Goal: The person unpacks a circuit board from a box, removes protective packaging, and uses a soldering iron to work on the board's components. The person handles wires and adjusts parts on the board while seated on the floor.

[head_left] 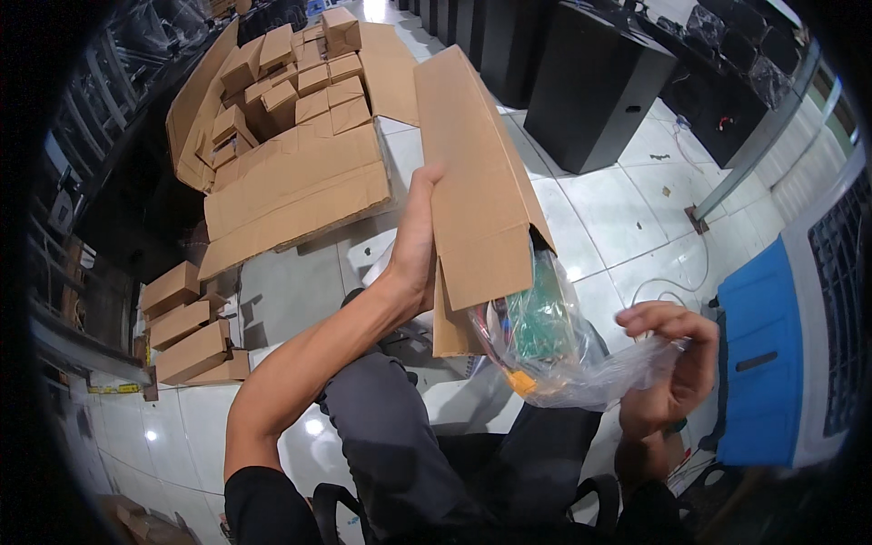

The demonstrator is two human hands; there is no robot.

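Note:
My left hand (418, 227) grips a long brown cardboard box (468, 145) along its left side, holding it tilted with the open lower end toward me. Out of that end comes a clear plastic bag (590, 372) with a green circuit board (540, 313), coloured wires and an orange piece (520, 381) inside. My right hand (677, 363), at the lower right, has curled fingers on the loose end of the bag. The box's far side and whatever else it holds are hidden.
A large open carton (291, 186) packed with small boxes sits ahead left, more boxes (191, 354) at lower left. Black cabinets (581, 100) line the back right. A metal post (727, 182), a cable (704, 272) and a blue-and-white appliance (763, 354) are at right. I am seated on a chair.

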